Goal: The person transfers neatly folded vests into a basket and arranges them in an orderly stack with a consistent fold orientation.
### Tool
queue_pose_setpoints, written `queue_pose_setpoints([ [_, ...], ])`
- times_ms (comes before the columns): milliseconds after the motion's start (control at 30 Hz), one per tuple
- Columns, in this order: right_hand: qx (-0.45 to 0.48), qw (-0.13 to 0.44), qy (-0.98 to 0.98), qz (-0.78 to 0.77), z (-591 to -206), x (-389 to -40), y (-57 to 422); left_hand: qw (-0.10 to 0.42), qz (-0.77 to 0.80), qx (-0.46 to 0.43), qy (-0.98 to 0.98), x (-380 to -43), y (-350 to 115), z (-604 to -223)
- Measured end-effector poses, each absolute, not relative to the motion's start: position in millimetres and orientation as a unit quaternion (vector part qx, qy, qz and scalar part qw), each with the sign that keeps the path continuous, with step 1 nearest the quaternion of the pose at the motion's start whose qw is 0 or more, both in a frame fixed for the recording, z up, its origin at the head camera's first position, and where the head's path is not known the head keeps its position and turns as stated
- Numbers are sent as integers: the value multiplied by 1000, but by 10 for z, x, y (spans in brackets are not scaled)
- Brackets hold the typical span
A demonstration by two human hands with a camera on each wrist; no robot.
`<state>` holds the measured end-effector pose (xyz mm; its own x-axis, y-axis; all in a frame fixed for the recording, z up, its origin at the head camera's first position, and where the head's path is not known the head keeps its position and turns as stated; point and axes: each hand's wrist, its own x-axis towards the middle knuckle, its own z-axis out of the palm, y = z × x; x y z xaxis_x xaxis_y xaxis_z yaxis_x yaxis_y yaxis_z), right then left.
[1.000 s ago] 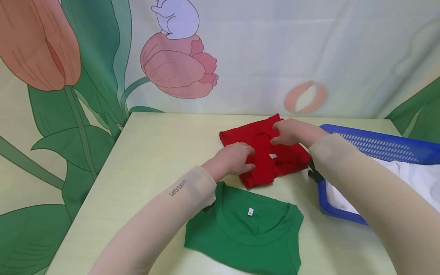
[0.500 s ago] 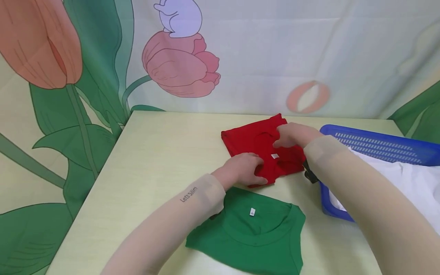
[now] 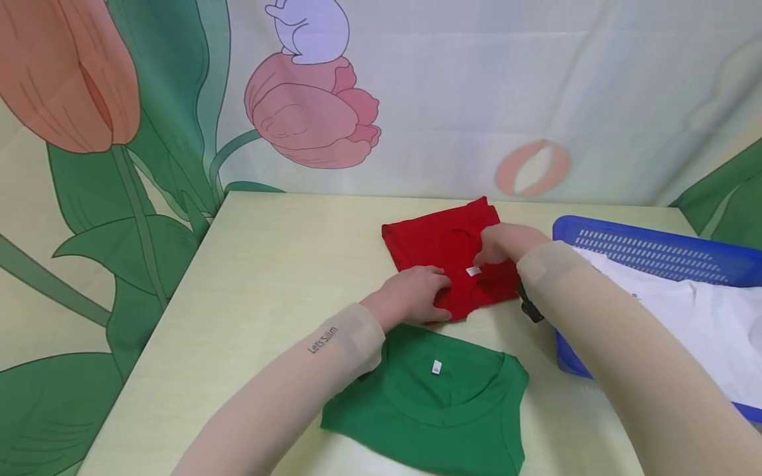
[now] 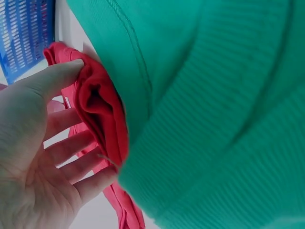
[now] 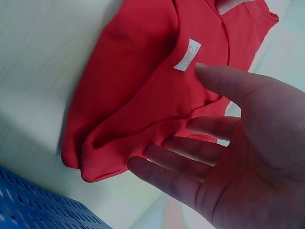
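A folded red T-shirt (image 3: 419, 238) with a white neck label lies toward the back of the table. My left hand (image 3: 411, 297) rests at its near left edge. In the left wrist view, the thumb lies on the red folds and the relaxed fingers (image 4: 71, 148) touch the fabric below it. On the shirt's right part is my right hand (image 3: 503, 242), close to the label. The right wrist view shows that hand's fingers (image 5: 176, 162) long and spread, their tips against the red cloth. Nearer me lies a green shirt (image 3: 452, 423), neckline facing away, partly under my left forearm.
A blue plastic basket (image 3: 565, 228) with white cloth (image 3: 696, 317) inside stands on the right, partly covered by my right forearm. The pale table (image 3: 286, 251) ends at a printed curtain (image 3: 440, 99) behind. Bare tabletop shows left of the shirts.
My left hand has moved right and toward me onto the red T-shirt's near edge. My right hand has come slightly nearer, and the shirt's right edge has drawn inward.
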<state>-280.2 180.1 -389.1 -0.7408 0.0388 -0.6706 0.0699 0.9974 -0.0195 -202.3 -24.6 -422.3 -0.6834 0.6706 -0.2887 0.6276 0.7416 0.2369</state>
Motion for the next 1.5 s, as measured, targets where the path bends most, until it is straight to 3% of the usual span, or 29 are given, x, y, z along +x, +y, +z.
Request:
queue_pose_setpoints([
  [333, -7, 345, 938, -16, -4307, -2985, 1916, 199, 100, 366, 904, -2163, -493, -4263],
  [467, -28, 340, 940, -16, -3968, -2698, 1696, 200, 117, 359, 904, -2209, -622, -4264],
  [733, -55, 331, 942, -18, -3787, -2508, 1464, 198, 124, 356, 905, -2286, -866, -4255],
  [1200, -91, 336, 937, -24, -3762, -2419, 1317, 224, 137, 323, 909, -2388, -1038, -4169],
  [1500, -131, 234, 963, -13, -3699, -2559, 1412, 130, 138, 268, 945, -2233, -862, -4055],
])
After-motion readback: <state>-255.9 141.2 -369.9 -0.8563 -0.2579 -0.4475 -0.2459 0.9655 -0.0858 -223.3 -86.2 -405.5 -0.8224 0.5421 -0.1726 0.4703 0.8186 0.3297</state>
